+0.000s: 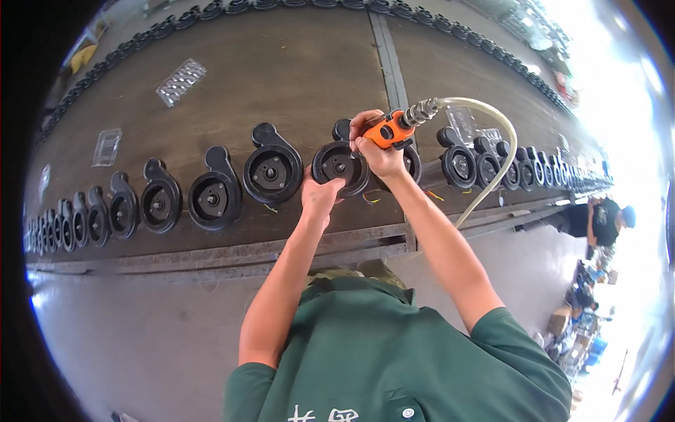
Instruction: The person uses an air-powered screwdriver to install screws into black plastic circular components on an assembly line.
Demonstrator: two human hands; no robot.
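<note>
Looking down past our green work shirt [394, 352], we've got both bare forearms reaching up toward 12 o'clock to the long brown workbench [295, 77]. Our left hand [320, 193] is curled partly closed, thumb and fingers pinching the lower-left rim of a round black metal pump housing with a snail-shaped outlet [339, 165], which sits on the bench near its front edge, pretty much dead centre. Our right hand [376, 151] is wrapped tight around an orange pneumatic screwdriver [389, 130], held right over that same housing at about its 2 o'clock side. A clear curved air hose [503, 151] loops off the tool's metal fitting toward 3 o'clock and drops back down past the bench edge.

More black housings just like it [273, 169] run in a row off to 9 o'clock and 3 o'clock along the front. Farther back, at about 10 o'clock, a couple of clear plastic trays [181, 81] lie flat, and another line of dark parts [232, 7] follows the far edge. A co-worker in dark clothes [598, 219] stands off at 3 o'clock.
</note>
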